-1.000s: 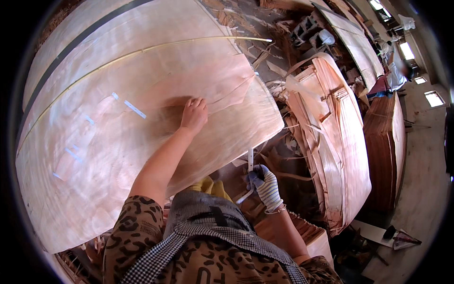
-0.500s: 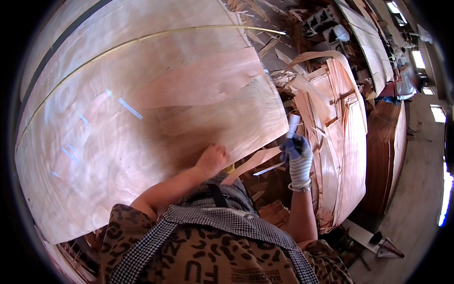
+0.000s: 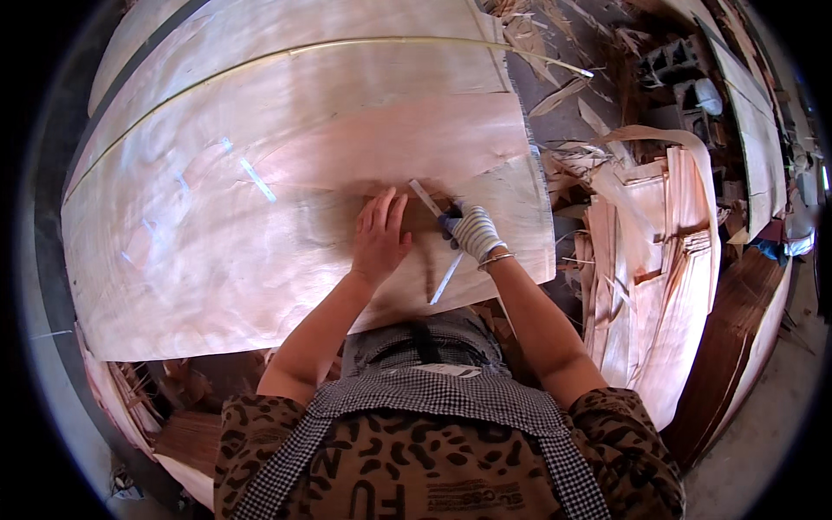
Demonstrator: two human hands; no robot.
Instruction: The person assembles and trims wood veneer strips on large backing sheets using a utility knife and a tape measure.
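A large pale wood veneer sheet [image 3: 217,286] lies in front of me, with a pinker veneer piece [image 3: 416,139] across its upper middle. My left hand [image 3: 381,230], bare, rests on the sheet near the pinker piece's lower edge, fingers stretched out and holding nothing. Just to its right, my right hand [image 3: 473,232] wears a striped glove with dark fingers. It is closed on a flat, pale bar-shaped thing [image 3: 425,198] pointing up and left; its kind is unclear. A thin white strip [image 3: 445,279] extends below the same hand; whether it is held is hidden.
Short whitish tape strips [image 3: 258,180] lie on the left part of the sheet. A long thin yellowish rod [image 3: 347,41] crosses its far part and overhangs the right edge. Stacked veneer offcuts [image 3: 650,286] stand at the right, with scraps and concrete blocks [image 3: 672,62] beyond.
My right hand has come from beside the offcuts over onto the sheet, carrying the pale bar. The left hand has moved farther up the sheet and flattened out. The view has shifted.
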